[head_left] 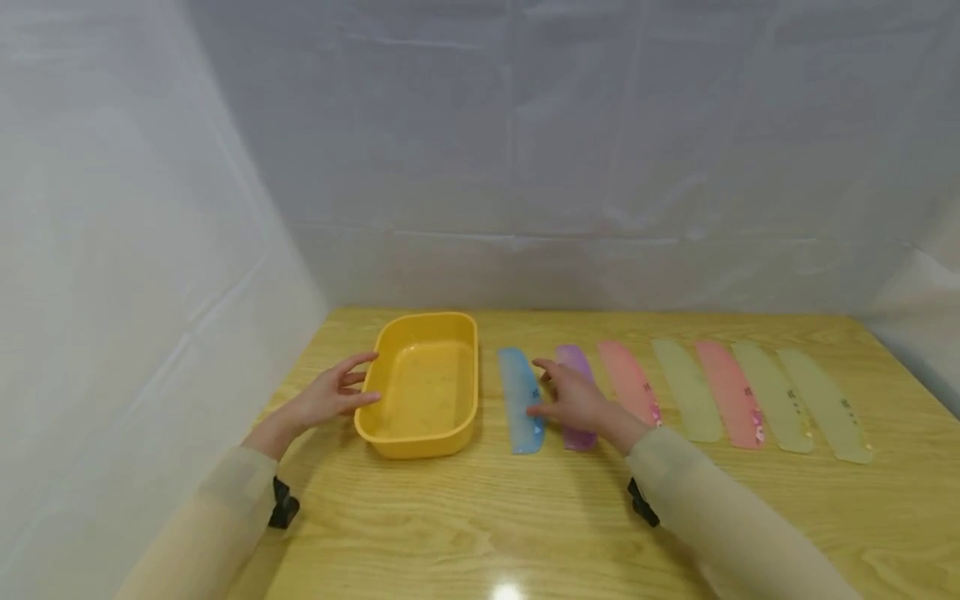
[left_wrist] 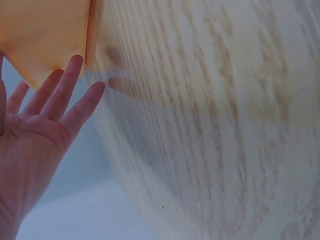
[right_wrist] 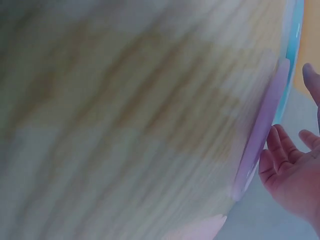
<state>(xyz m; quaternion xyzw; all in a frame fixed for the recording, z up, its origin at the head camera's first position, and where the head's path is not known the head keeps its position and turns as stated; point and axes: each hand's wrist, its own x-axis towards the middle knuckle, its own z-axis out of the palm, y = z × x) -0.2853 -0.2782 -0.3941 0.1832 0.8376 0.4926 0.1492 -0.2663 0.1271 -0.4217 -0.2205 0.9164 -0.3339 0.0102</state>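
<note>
A yellow plastic basin (head_left: 423,447) stands on the left part of the wooden table. My left hand (head_left: 327,398) is at its left rim, fingers spread and nearly straight; contact with the basin cannot be told. Right of the basin lies a translucent blue comb (head_left: 516,392), flat on the table. Over the purple comb (head_left: 574,359) is my right hand (head_left: 576,400), its thumb and fingers apart and reaching toward the blue comb's right edge. It holds nothing. In the right wrist view the fingers appear beside the purple comb (right_wrist: 262,130).
Farther right lie a pink comb (head_left: 626,375), a pale green comb (head_left: 686,392), another pink comb (head_left: 727,392) and two more pale green combs (head_left: 772,396), in a row. A white sheet (head_left: 510,167) hangs behind the table (head_left: 450,517) and along its sides.
</note>
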